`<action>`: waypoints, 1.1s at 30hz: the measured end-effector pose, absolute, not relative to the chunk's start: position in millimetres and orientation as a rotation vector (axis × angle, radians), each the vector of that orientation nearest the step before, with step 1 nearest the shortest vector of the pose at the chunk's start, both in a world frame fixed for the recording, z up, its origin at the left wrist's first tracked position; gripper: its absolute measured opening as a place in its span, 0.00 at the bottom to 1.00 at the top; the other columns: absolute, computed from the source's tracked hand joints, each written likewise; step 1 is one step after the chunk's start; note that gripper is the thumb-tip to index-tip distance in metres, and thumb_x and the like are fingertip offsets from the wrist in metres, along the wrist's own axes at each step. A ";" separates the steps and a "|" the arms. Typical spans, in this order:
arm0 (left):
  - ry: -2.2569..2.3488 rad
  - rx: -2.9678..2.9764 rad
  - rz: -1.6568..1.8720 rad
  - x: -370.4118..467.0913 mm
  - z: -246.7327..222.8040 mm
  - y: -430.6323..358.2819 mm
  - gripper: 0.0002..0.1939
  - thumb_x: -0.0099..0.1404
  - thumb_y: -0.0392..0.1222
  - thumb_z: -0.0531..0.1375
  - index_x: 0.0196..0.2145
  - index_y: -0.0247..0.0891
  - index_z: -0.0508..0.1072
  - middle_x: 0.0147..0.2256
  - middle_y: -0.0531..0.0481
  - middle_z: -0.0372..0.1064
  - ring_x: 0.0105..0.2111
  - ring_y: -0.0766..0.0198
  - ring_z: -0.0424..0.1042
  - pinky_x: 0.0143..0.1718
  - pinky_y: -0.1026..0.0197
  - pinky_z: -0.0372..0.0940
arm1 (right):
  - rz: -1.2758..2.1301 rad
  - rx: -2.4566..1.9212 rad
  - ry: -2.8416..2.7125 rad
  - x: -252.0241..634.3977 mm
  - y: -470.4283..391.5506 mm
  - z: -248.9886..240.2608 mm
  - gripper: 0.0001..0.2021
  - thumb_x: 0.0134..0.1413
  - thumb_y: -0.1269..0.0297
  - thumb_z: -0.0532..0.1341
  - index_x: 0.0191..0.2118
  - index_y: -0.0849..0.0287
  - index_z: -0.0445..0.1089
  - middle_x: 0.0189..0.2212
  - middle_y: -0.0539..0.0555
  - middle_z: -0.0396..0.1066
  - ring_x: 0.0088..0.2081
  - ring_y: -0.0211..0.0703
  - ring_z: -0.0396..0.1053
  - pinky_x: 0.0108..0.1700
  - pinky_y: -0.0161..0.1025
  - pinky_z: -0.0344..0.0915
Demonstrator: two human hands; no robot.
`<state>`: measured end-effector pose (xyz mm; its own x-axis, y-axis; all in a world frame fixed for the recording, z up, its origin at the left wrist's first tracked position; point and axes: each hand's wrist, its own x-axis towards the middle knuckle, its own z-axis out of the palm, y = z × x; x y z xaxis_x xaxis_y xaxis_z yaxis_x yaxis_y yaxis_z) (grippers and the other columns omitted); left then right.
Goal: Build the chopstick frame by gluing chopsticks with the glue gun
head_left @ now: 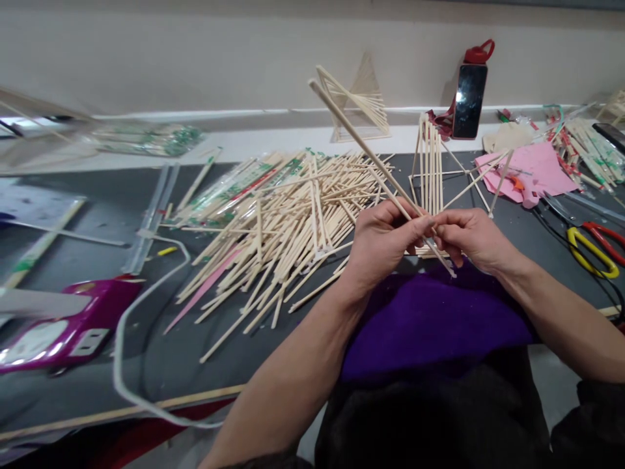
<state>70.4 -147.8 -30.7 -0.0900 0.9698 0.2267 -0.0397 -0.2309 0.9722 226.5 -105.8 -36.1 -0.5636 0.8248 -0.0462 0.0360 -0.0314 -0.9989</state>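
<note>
My left hand (385, 234) is closed on thin wooden sticks (361, 140), which slant from the upper left down to the lower right. Against it, my right hand (471, 238) pinches near the lower part of the same sticks; its fingertips are partly hidden. A whitish blob shows at their lower end. Just behind the hands stands a frame of glued sticks (430, 166). To the left of my left hand lies a large pile of loose sticks (288, 228). Purple cloth (434, 326) lies below both hands.
A phone (469, 101) leans upright on a red-capped bottle (478, 52). Scissors (593, 251) and pink cloth (547, 166) lie right. A magenta device (92, 326) and white cable (120, 352) are left. A triangular stick model (364, 104) stands behind.
</note>
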 end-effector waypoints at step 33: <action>1.139 0.918 1.336 62.0 -29.7 -135.3 0.11 0.53 0.42 0.69 0.26 0.35 0.71 0.19 0.55 0.69 0.14 0.75 0.62 0.14 0.71 0.59 | 1.598 -0.846 -1.713 228.7 -107.6 -34.6 0.07 0.51 0.66 0.62 0.34 0.63 0.74 0.24 0.49 0.71 0.19 0.29 0.64 0.18 0.28 0.63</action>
